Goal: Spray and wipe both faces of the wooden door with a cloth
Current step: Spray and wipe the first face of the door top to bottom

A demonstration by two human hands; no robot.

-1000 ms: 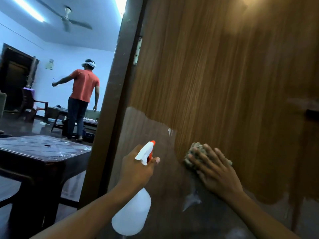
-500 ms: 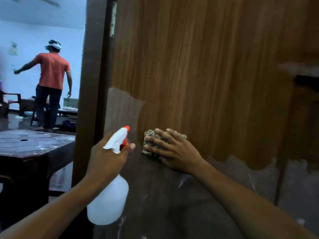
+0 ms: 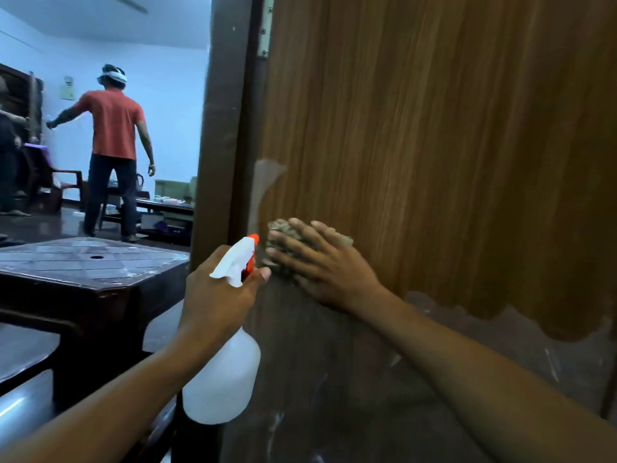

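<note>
My flat right hand (image 3: pixel 327 269) pressed the cloth (image 3: pixel 279 228) to the door (image 3: pixel 434 128); my left hand (image 3: pixel 213 295) gripped the spray bottle (image 3: pixel 223 379). Firm strokes toward three o'clock seemed best.

Home living room. Left of the wooden door (image 3: pixel 434 145): a dark table (image 3: pixel 83 265) just beside it. Farther beyond are a chair (image 3: pixel 56 182), a cluttered low table (image 3: pixel 167 205), painted walls (image 3: pixel 173 95) and a person (image 3: pixel 113 125) standing.

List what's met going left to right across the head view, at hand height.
Dark table → left hand gripping the spray bottle → right hand pressing the cloth → bare face of the wooden door.
</note>
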